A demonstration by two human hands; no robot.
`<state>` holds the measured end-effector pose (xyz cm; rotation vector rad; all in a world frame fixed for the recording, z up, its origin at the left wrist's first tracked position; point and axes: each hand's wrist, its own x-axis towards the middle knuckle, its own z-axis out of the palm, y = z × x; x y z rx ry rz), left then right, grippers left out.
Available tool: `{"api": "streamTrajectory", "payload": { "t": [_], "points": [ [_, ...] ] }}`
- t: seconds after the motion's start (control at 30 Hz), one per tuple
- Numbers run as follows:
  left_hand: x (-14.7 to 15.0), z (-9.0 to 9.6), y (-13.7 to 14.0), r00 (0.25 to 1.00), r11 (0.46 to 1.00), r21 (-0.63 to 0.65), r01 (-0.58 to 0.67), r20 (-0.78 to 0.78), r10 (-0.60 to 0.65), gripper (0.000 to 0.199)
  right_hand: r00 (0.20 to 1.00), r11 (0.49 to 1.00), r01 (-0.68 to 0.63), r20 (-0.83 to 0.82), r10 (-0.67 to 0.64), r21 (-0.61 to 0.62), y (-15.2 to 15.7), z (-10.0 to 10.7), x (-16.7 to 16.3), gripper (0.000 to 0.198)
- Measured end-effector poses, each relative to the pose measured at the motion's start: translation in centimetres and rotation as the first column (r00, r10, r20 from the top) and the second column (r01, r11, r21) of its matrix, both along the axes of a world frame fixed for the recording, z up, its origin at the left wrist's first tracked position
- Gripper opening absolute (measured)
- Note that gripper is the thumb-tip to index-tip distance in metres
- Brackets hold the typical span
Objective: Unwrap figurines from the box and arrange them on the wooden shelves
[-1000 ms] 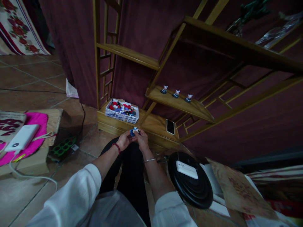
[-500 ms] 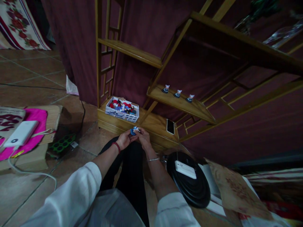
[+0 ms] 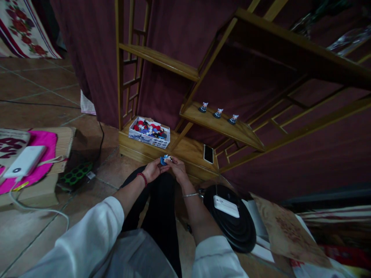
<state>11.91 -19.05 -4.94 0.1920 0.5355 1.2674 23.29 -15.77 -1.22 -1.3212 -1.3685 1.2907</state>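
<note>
Above my knees, both hands hold one small blue-and-white figurine (image 3: 165, 159). My left hand (image 3: 153, 170), below a red bead bracelet, grips its blue base. The fingers of my right hand (image 3: 176, 166) pinch its other side, hiding part of it. Just beyond stands a patterned white box (image 3: 149, 139) filled with several red, purple, white and black figurines (image 3: 150, 129). Three matching small figurines (image 3: 218, 113) are lined up upright on the raised wooden shelf (image 3: 226, 129).
A phone (image 3: 208, 154) lies on the lower wooden shelf. To my right is a round black object (image 3: 232, 227) with a white device (image 3: 226, 206) on it. At left, a power bank (image 3: 24, 162) with a cable rests on a pink cloth (image 3: 48, 154).
My right hand has shifted very slightly to the right, still pinching the figurine. The view has moved a little; the shelf figurines and box stay as they were.
</note>
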Motion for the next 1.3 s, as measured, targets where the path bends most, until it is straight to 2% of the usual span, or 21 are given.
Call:
{"api": "streamTrajectory", "payload": {
  "t": [0.27,0.63,1.3],
  "points": [
    [0.0,0.5,-0.2,1.0,1.0,-0.014,-0.004,-0.008,0.004,0.016,0.999,0.999,-0.048,0.003,0.048,-0.004,0.2,-0.1,0.4,0.035],
    [0.0,0.0,-0.1,1.0,1.0,-0.002,0.011,-0.011,-0.011,0.019,0.997,0.999,-0.052,0.053,0.052,-0.004,0.4,0.7,0.2,0.035],
    [0.0,0.3,-0.2,1.0,1.0,0.015,0.02,0.008,-0.02,0.019,0.974,0.989,-0.135,0.191,0.123,0.053,1.7,-0.1,0.6,0.034]
  ]
}}
